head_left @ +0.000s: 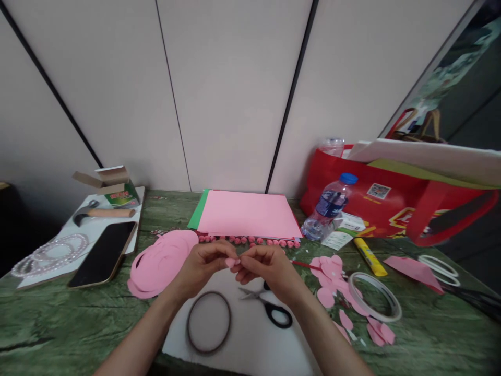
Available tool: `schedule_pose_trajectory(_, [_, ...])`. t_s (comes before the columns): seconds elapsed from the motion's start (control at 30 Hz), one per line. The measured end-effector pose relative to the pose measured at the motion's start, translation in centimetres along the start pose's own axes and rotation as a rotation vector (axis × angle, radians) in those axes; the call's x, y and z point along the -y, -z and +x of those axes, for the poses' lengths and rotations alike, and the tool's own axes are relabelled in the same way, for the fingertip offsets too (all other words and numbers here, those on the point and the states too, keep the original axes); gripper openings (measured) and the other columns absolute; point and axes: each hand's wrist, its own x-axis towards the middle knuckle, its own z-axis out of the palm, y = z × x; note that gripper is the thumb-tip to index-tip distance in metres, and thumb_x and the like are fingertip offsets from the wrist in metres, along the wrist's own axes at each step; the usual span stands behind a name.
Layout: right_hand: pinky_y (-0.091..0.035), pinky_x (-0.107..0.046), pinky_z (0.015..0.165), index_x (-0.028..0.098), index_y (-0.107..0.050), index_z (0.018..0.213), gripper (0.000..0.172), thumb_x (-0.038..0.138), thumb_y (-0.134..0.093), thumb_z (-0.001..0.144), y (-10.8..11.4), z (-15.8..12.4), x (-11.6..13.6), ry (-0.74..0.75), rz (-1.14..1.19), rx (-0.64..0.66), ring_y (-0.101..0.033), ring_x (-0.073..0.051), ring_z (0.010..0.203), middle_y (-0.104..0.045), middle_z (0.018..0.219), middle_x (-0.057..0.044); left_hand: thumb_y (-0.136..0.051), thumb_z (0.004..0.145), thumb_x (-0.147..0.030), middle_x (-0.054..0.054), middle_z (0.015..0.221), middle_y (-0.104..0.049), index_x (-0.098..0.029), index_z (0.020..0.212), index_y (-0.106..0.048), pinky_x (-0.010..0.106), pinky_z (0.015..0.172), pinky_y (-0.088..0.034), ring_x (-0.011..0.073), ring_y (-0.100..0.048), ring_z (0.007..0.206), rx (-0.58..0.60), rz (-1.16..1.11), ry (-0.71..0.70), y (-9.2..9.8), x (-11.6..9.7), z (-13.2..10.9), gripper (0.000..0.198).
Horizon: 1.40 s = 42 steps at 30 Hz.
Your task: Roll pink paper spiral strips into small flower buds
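My left hand (207,262) and my right hand (264,267) meet over a white sheet (250,344). Pinched between the fingertips of both is a small pink paper piece (230,262), partly curled, its exact shape hidden by the fingers. Below the right hand lie black-handled scissors (278,315), blades pointing left. A thin dark ring (209,322) rests on the sheet below the left hand. Beyond the hands runs a row of small pink rolled paper roses (276,242), along the front of a stack of pink paper (248,214).
Large pink paper cutouts (164,261), a phone (105,255), a hammer (109,212) and bead strings (55,253) lie left. On the right are petal cutouts (325,297), a tape roll (397,308), a yellow glue tube (370,256), a water bottle (331,206) and a red bag (360,183).
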Motion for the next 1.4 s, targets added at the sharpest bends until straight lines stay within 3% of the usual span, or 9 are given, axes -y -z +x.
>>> schedule_pose_trajectory(0.33, [-0.053,-0.026,0.055,0.013,-0.068,0.073,0.024,0.036,-0.064,0.068,-0.3,-0.3,0.3,0.056,-0.076,-0.011,-0.063,-0.013,0.057,-0.068,0.068,-0.005,-0.062,0.071,-0.012,0.003,0.076,-0.060,-0.017,0.072,-0.067,0.025,0.067,-0.042,0.0138,-0.054,0.074,-0.004,0.163,-0.066,0.0,-1.0,0.1,0.006])
schedule_pose_trajectory(0.57, [-0.050,-0.022,0.044,0.012,-0.062,0.062,0.029,0.040,-0.066,0.063,-1.0,-0.5,0.5,0.085,-0.229,-0.187,-0.062,-0.013,0.049,-0.065,0.058,-0.004,-0.061,0.073,-0.017,0.005,0.078,-0.060,-0.016,0.074,-0.067,0.029,0.070,-0.044,0.0161,-0.054,0.075,0.019,0.198,-0.083,-0.5,-1.2,0.0,0.006])
schedule_pose_trajectory(0.83, [-0.052,-0.026,0.050,0.015,-0.059,0.073,0.027,0.040,-0.066,0.064,-1.0,-1.0,1.3,0.178,-0.206,-0.274,-0.063,-0.015,0.055,-0.067,0.064,-0.004,-0.059,0.074,-0.016,0.004,0.077,-0.060,-0.016,0.075,-0.066,0.028,0.072,-0.042,0.0160,-0.054,0.077,-0.038,0.192,-0.141,-0.7,-1.5,-0.1,0.007])
schedule_pose_trajectory(1.1, [-0.051,-0.029,0.056,0.013,-0.062,0.066,0.027,0.038,-0.069,0.060,-1.1,-1.0,1.9,0.090,-0.185,-0.163,-0.059,-0.013,0.060,-0.063,0.062,-0.002,-0.060,0.073,-0.016,0.004,0.077,-0.060,-0.016,0.074,-0.065,0.028,0.071,-0.042,0.0161,-0.054,0.077,-0.031,0.167,-0.120,-0.7,-1.4,0.0,0.006])
schedule_pose_trajectory(1.4, [-0.051,-0.028,0.060,0.014,-0.060,0.067,0.024,0.039,-0.062,0.067,-1.0,-0.7,1.5,0.082,-0.213,-0.098,-0.056,-0.013,0.066,-0.060,0.067,-0.001,-0.062,0.072,-0.015,0.002,0.076,-0.061,-0.016,0.074,-0.066,0.028,0.070,-0.042,0.0147,-0.054,0.075,-0.048,0.048,-0.060,-0.9,-1.3,0.1,0.004])
